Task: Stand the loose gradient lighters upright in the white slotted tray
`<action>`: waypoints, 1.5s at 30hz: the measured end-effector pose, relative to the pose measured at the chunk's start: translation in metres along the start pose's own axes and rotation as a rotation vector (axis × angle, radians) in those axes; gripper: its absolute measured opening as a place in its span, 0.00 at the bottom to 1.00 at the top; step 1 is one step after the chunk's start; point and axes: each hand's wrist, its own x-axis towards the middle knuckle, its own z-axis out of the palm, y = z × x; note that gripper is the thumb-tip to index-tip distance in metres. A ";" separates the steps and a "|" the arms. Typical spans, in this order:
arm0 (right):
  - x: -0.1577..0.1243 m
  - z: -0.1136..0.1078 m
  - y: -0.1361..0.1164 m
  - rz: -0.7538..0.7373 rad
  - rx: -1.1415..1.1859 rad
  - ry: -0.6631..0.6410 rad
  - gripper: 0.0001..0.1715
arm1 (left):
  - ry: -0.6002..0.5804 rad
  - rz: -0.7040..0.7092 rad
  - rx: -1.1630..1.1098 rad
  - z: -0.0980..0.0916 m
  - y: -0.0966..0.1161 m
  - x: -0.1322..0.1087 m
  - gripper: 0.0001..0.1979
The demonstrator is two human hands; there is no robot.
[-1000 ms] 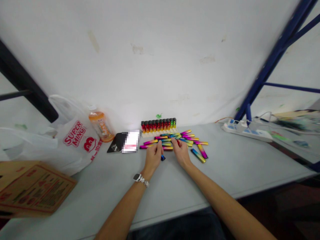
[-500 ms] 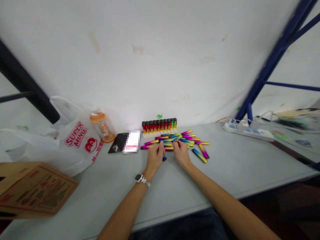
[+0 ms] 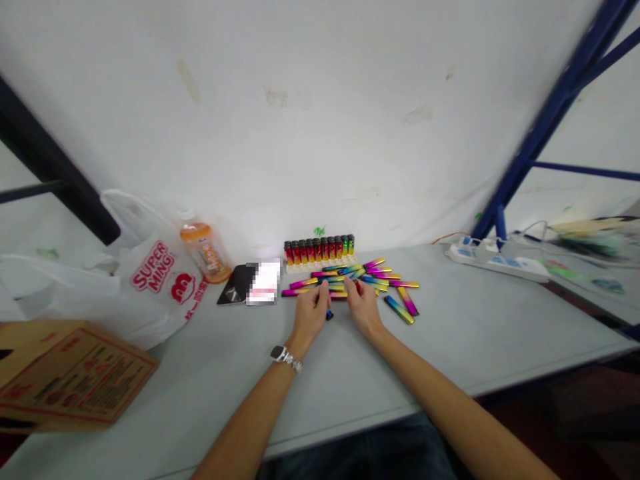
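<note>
My left hand (image 3: 311,312) is closed around a slim shiny case, whose dark blue end (image 3: 329,314) pokes out below the fingers; the rest of it is hidden. Close on its right, my right hand (image 3: 363,307) is pinched shut, with a small dark and reddish bit showing at the fingertips that is too small to name. Just beyond both hands lies a loose pile of slim metallic cases (image 3: 376,281) in magenta, yellow and blue. Behind the pile, red, yellow and green lighters (image 3: 320,251) with black tops stand upright in a pale rack (image 3: 295,269).
Left of the rack are a black flat item (image 3: 237,285) and a blurred-out white one (image 3: 264,283). An orange drink bottle (image 3: 205,252), a white plastic bag (image 3: 155,287) and a cardboard box (image 3: 80,380) stand farther left. A power strip (image 3: 500,261) lies right, near a blue metal frame (image 3: 530,140).
Both hands stay almost in the same place, with only a slight shift at the fingertips. The camera view has tilted a little. The pile and the rack look unchanged.
</note>
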 end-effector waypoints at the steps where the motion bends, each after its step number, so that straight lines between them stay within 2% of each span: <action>1: 0.001 0.001 0.000 -0.001 -0.014 0.014 0.22 | -0.003 0.001 0.000 0.000 0.000 0.000 0.29; 8: 0.002 0.003 0.001 -0.032 -0.033 -0.001 0.17 | 0.002 0.014 -0.002 0.001 -0.002 0.000 0.29; 16: 0.003 0.002 0.003 -0.031 -0.032 -0.024 0.20 | 0.000 0.014 0.005 0.000 -0.003 0.000 0.28; 22: 0.014 -0.002 0.009 0.017 0.261 -0.164 0.17 | -0.016 0.019 0.011 0.000 -0.001 0.000 0.28; 25: 0.035 -0.014 0.011 -0.036 0.229 -0.264 0.16 | -0.020 0.023 0.024 0.001 0.000 0.000 0.28; 27: 0.056 -0.025 0.009 -0.160 0.065 -0.305 0.15 | -0.020 0.025 0.031 0.001 -0.001 0.000 0.27; 30: 0.095 -0.039 0.002 -0.296 -0.235 -0.293 0.14 | -0.020 0.028 0.034 0.003 -0.002 0.000 0.26; 33: 0.132 -0.044 -0.004 -0.281 -0.430 -0.369 0.09 | -0.009 0.030 0.041 0.003 -0.003 0.000 0.26; 38: 0.170 -0.037 0.003 -0.333 -0.483 -0.356 0.13 | 0.002 0.005 0.048 0.002 -0.004 0.000 0.26; 45: 0.184 -0.029 0.016 -0.320 -0.488 -0.394 0.07 | -0.012 0.017 0.048 0.002 -0.007 0.000 0.26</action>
